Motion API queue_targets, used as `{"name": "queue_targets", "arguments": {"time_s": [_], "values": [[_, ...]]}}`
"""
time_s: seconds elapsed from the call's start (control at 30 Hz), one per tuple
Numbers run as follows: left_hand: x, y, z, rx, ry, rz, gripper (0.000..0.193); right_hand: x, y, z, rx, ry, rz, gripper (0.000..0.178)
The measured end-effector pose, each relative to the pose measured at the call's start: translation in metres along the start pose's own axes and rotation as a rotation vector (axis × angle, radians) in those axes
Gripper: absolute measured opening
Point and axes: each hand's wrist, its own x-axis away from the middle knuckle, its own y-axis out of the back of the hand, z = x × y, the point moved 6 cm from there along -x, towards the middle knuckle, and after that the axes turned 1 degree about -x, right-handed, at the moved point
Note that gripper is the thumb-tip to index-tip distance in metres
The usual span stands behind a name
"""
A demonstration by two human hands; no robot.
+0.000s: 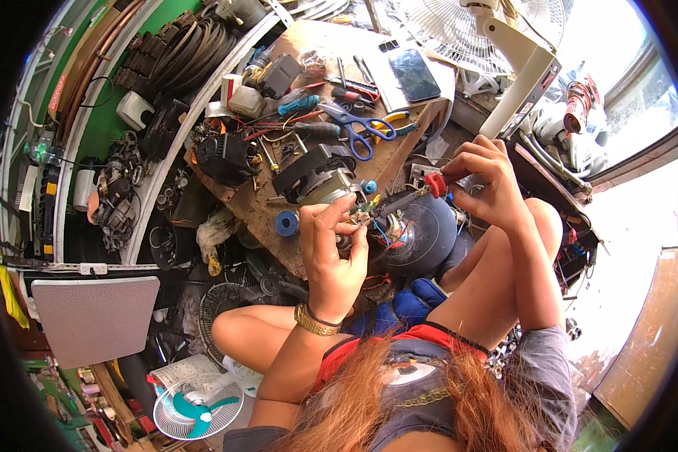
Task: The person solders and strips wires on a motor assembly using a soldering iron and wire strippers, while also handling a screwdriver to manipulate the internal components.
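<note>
A small wired part (363, 218) is pinched between the thumb and fingertips of the left hand (331, 252), held up just off the near end of a cluttered wooden table (242, 218). By the right hand (490, 179), a dark rod (401, 203) is gripped at its red collar (435, 186), its far end brought close to that part; whether the two touch cannot be told. Beneath them, off the table's right edge, a round dark base (432, 252) is seen with loose coloured wires (388, 238) at its opening. On the table, a motor (326, 186) is set toward the near end, a blue ring (286, 223) lies toward the near corner, blue-handled scissors (359, 129) rest toward the right edge, and a phone (414, 75) lies by the far right corner. The step in hand appears to be the joining or freeing of small wires. For the next move, the part would need to be kept still in the left fingertips while the rod is guided exactly, clear of the skin and the neighbouring wires.
</note>
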Motion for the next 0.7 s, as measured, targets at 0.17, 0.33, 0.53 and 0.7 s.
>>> {"name": "queue_targets", "arguments": {"time_s": [0.17, 0.33, 0.53, 0.7], "values": [[-0.0017, 0.0007, -0.0023, -0.011, -0.006, -0.004, 0.063, -0.0006, 0.0001, 0.0005, 0.003, 0.0, 0.004, 0.025], [-0.0008, -0.0002, -0.0005, -0.032, -0.026, -0.013, 0.062, -0.0004, -0.0006, -0.0002, 0.008, -0.004, 0.005, 0.024], [-0.0024, -0.0007, -0.0007, -0.019, -0.015, -0.019, 0.061, -0.001, -0.0005, 0.0004, 0.01, -0.009, 0.007, 0.024], [-0.0021, -0.0003, -0.0022, -0.01, 0.007, -0.019, 0.062, -0.0013, 0.0018, 0.0027, -0.002, -0.01, 0.0, 0.023]]}}
